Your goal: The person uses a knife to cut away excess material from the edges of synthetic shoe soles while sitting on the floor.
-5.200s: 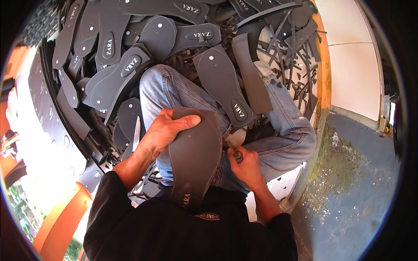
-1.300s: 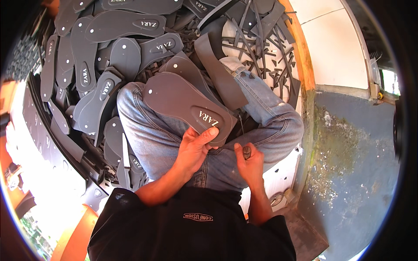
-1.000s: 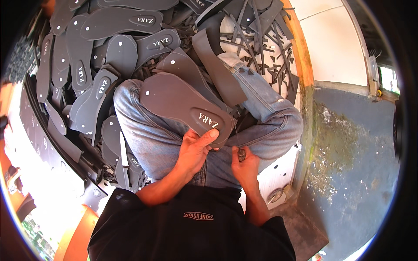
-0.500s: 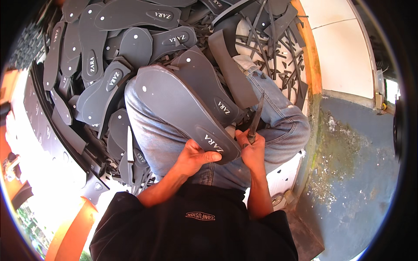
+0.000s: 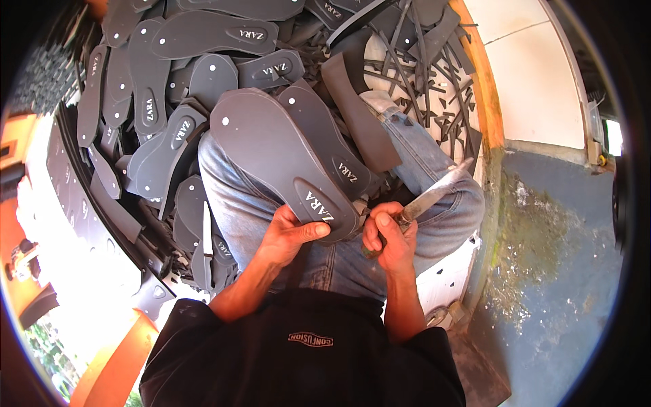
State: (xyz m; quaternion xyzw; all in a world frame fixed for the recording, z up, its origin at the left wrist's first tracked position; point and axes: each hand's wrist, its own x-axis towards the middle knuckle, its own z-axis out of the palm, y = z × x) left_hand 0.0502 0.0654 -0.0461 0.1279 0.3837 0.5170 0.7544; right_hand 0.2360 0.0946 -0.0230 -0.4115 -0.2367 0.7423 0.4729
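Observation:
My left hand [image 5: 288,237] grips the heel end of a dark grey shoe sole [image 5: 271,149], thumb on top. The sole slants up and away to the left over my lap, with a white dot near its broad end. My right hand [image 5: 392,239] is closed round the handle of a knife [image 5: 437,192], its blade pointing up and right, apart from the sole. Beneath the held sole, on my lap, lies another grey sole [image 5: 330,139]. A plain dark strip of sheet [image 5: 359,115] rests against my right knee.
Many grey soles [image 5: 149,88] are heaped ahead and to the left. A second knife [image 5: 207,230] lies among them beside my left leg. Thin black offcuts [image 5: 451,102] litter the pale surface at far right, bounded by an orange edge [image 5: 483,81].
The knife has swung from pointing nearly straight up to pointing right, as my right hand turned. The held sole has shifted slightly left and away from me.

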